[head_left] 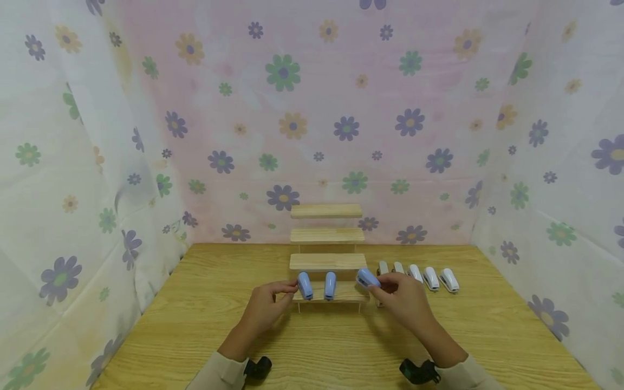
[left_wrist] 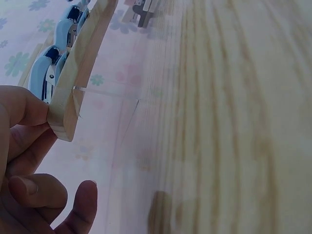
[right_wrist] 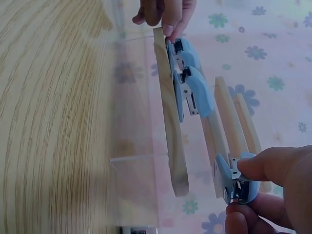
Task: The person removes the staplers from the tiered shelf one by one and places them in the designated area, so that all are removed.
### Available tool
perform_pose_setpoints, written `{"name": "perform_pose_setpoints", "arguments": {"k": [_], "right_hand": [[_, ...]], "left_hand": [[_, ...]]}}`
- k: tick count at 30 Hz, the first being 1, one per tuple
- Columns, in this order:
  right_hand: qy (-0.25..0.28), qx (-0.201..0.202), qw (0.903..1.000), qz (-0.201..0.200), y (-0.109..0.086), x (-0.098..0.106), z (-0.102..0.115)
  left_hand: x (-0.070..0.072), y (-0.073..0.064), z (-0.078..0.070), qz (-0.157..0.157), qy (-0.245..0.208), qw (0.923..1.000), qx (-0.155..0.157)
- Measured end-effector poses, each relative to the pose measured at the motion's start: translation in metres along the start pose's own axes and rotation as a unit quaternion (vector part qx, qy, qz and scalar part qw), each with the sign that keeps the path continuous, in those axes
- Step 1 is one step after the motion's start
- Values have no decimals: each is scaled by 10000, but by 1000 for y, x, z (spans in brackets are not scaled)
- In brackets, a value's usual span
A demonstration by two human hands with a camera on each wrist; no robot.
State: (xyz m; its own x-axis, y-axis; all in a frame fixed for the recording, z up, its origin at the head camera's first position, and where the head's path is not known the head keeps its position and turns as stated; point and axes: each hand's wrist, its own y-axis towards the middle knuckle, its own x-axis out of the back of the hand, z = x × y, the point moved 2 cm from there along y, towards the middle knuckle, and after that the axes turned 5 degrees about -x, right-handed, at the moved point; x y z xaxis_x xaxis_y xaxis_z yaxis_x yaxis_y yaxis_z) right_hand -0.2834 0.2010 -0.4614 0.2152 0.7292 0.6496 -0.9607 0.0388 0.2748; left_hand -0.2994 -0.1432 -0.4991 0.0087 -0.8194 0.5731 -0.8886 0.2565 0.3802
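Observation:
A wooden tiered display shelf (head_left: 328,261) stands on the table. On its lowest board two light-blue mini staplers sit apart, a left one (head_left: 305,285) and a middle one (head_left: 330,285). My left hand (head_left: 267,306) grips the left end of that board, fingertips right beside the left stapler. In the left wrist view, fingers (left_wrist: 24,107) meet the board's end. A third blue stapler (head_left: 368,278) is pinched between the thumb and fingers of my right hand (head_left: 402,298), tilted over the board's right end. The right wrist view shows this stapler (right_wrist: 236,180) held off the board.
Several white and grey mini staplers (head_left: 431,279) stand in a row on the wood-grain table (head_left: 219,276), right of the shelf and partly behind my right hand. Flower-patterned cloth (head_left: 317,108) encloses the back and both sides. Clear supports carry the boards.

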Motion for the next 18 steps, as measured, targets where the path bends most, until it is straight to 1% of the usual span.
{"name": "perform_pose_setpoints", "arguments": {"k": [8, 14, 18], "right_hand": [[-187, -13, 9998, -79, 0, 18, -14], [-225, -186, 9995, -107, -1, 32, -26], [-354, -321, 9987, -164, 0, 42, -34]], "left_hand": [[-1, 0, 2, -18, 72, 10000, 36], [-2, 1, 1, -4, 60, 10000, 13], [-1, 0, 0, -1, 47, 10000, 47]]}}
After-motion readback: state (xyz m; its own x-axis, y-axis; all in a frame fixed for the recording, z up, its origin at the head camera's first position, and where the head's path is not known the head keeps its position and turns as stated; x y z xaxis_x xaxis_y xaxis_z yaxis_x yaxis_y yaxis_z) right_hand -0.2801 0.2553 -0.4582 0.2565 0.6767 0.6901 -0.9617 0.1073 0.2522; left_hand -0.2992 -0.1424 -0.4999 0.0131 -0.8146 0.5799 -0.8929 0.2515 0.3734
